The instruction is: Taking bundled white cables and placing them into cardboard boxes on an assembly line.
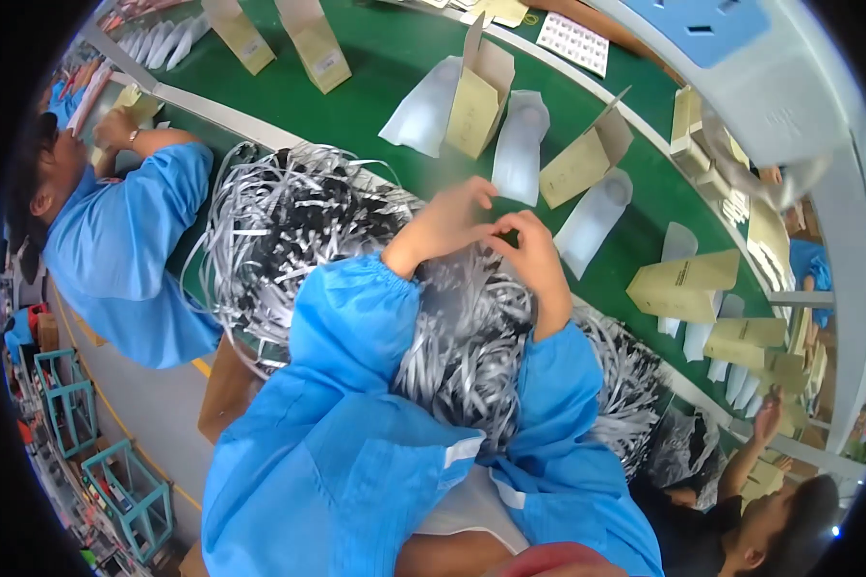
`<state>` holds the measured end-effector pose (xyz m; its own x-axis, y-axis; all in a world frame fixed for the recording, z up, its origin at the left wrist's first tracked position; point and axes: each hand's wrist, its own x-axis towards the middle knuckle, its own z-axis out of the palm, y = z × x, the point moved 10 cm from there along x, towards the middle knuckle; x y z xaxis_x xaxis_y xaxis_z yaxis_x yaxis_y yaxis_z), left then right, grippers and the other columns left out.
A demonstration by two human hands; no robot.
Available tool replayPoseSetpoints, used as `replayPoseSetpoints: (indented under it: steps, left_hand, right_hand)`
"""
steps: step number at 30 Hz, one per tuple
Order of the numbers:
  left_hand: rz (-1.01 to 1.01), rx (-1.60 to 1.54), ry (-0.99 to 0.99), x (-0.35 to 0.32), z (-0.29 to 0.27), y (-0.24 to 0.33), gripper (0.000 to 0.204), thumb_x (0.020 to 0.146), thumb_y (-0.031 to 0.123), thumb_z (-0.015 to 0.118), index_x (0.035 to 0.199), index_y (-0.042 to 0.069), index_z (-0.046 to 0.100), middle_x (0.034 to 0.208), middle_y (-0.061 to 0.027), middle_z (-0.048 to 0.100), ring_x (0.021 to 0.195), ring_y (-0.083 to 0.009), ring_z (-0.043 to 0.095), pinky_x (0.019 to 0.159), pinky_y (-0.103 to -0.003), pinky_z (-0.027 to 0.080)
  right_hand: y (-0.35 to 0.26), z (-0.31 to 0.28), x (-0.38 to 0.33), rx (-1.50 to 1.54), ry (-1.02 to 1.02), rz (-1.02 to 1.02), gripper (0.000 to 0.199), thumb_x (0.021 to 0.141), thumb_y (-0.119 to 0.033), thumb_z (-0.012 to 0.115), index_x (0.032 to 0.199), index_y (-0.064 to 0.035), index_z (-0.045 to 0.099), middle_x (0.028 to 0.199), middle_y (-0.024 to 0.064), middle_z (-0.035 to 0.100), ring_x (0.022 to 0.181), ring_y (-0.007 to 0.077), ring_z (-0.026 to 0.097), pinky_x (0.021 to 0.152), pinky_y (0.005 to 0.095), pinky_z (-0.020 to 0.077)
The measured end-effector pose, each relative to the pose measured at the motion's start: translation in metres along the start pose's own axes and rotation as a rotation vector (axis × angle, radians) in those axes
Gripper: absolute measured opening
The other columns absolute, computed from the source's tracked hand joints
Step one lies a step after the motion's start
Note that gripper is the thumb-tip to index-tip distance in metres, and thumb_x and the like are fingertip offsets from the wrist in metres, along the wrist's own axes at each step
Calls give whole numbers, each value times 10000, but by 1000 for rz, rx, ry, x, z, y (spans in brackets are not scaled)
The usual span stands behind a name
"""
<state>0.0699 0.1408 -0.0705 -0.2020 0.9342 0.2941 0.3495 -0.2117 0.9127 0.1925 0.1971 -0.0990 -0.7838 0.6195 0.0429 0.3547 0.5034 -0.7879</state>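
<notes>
My left hand (445, 223) hovers over the near edge of the green conveyor belt (380, 38), slightly smeared, its fingers and thumb apart. Facing it, my right hand (534, 252) is bent inward, with thumb and fingertips drawn together close to my left thumb. Whether something small sits between those tips is too hard to see. Below both hands lies a big tangled heap of silvery-white straps with black parts (467, 356). Just beyond them on the belt are a white pouch (521, 144) and an upright open beige carton (479, 101).
More open cartons (584, 159) and white pouches (595, 221) line the belt. A person in blue (130, 231) works at my left; another in dark clothing (688, 539) is at lower right. A grey machine frame (789, 106) overhangs the right side. Teal racks (130, 495) stand on the floor.
</notes>
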Motion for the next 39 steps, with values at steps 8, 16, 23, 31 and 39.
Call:
replayPoseSetpoints:
  steps: [8,16,23,31,39]
  left_hand:
    - [-244,-218,-111,-2,3,11,465,870,99,777,1281,67,562,1091,-30,643,738,-65,546,664,-264,473]
    - [-193,-670,-751,-28,55,48,344,938,130,724,1237,12,603,1094,-51,688,991,-127,620,883,-289,488]
    - [147,-685,-1172,-67,95,116,218,1005,173,642,1105,-18,672,1082,-98,699,1036,-164,640,906,-308,491]
    - [477,-477,-1056,-61,89,178,294,1043,255,584,954,-2,694,888,-57,699,913,-163,657,814,-315,493]
    - [-5,-509,-248,-1,-1,197,238,1006,215,623,887,23,698,795,-23,668,737,-203,640,753,-323,487]
  right_hand:
    - [-23,-33,1,385,171,102,157,885,-66,749,988,-12,644,945,73,688,853,132,658,729,274,498]
    - [-87,-113,-35,383,731,-264,167,882,37,738,1009,32,630,971,113,698,887,153,664,816,275,530]
    - [-242,-204,-149,-234,1303,-569,249,926,39,683,1083,76,493,945,244,679,823,280,713,768,362,612]
    - [-287,-267,-196,1429,382,-842,133,938,60,588,1047,68,513,875,208,686,773,249,713,766,350,610]
    - [-295,-189,-218,1068,-880,-1419,147,890,-135,670,920,8,686,907,174,736,742,240,728,723,344,611]
